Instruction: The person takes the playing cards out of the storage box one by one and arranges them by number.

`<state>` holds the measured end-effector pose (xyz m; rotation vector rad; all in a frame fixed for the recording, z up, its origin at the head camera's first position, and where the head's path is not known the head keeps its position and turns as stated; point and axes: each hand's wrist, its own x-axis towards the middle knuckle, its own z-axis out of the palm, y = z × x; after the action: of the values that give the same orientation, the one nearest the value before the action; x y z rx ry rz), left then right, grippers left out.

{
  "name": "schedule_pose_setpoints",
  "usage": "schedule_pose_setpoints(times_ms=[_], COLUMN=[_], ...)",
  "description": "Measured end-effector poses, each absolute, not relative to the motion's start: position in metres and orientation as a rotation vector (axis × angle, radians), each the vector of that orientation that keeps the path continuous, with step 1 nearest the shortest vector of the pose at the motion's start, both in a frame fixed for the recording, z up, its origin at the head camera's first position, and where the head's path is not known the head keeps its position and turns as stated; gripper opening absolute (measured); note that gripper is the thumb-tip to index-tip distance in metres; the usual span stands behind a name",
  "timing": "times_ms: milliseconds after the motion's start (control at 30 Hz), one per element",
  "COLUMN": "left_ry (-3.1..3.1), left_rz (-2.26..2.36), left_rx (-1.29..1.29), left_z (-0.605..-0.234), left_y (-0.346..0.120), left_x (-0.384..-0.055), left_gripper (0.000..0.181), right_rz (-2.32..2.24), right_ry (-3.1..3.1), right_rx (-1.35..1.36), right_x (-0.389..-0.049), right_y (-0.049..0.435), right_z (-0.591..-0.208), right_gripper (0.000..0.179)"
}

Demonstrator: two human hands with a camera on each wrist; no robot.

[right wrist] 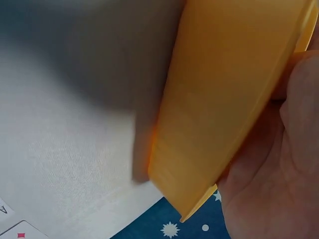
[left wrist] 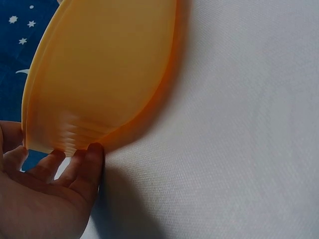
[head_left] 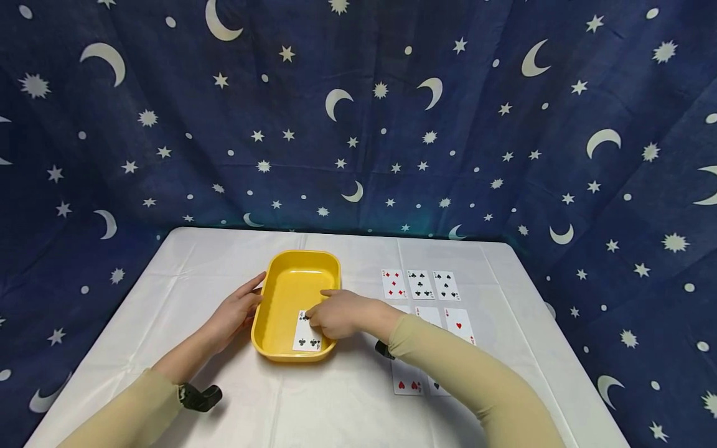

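Note:
A yellow tray (head_left: 260, 318) with a raised rim stands on the white cloth, a little left of the middle. Against its left wall, my left hand (head_left: 238, 308) rests its fingertips; in the left wrist view the fingers (left wrist: 92, 159) touch the outer wall from outside. Reaching over the right rim, my right hand (head_left: 342, 314) pinches the upper right corner of a playing card (head_left: 307, 341) with black clubs, face up inside the tray. Another finger sticks out farther up. In the right wrist view the palm (right wrist: 264, 184) is beside the rim, fingertips hidden.
Several face-up playing cards (head_left: 420, 284) lie in rows to the right, partly covered by my right sleeve (head_left: 465, 373). One is an ace of hearts (head_left: 459, 323). A dark blue curtain (head_left: 358, 155) with moons and stars rises behind the table (head_left: 224, 249).

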<state>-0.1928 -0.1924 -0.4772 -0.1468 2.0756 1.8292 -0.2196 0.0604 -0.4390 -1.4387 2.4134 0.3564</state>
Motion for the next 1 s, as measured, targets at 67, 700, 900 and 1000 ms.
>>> schedule_pose_setpoints(times_ms=[67,700,900,1000], left_ry=[2.077,2.062,2.07,2.077], left_rz=[1.827,1.837,1.827,1.821], left_rx=[-0.153,-0.14,-0.166,-0.179], left_z=[-0.477,-0.478,-0.478,-0.478], left_y=[-0.192,-0.193,-0.192,-0.192], left_x=[-0.192,-0.193,-0.193,-0.193], left_gripper=[0.065,0.066,0.065,0.064], right_rz=[0.374,0.376,0.511,0.565], right_ry=[2.422,2.458,2.428,2.435], right_rx=[-1.427,-1.321,-1.304,-1.27], right_x=[-0.222,-0.213,-0.204,-0.204], right_y=[0.059,0.057,0.057,0.053], right_z=[-0.44,-0.432,-0.434,-0.438], right_gripper=[0.028,0.041,0.045,0.049])
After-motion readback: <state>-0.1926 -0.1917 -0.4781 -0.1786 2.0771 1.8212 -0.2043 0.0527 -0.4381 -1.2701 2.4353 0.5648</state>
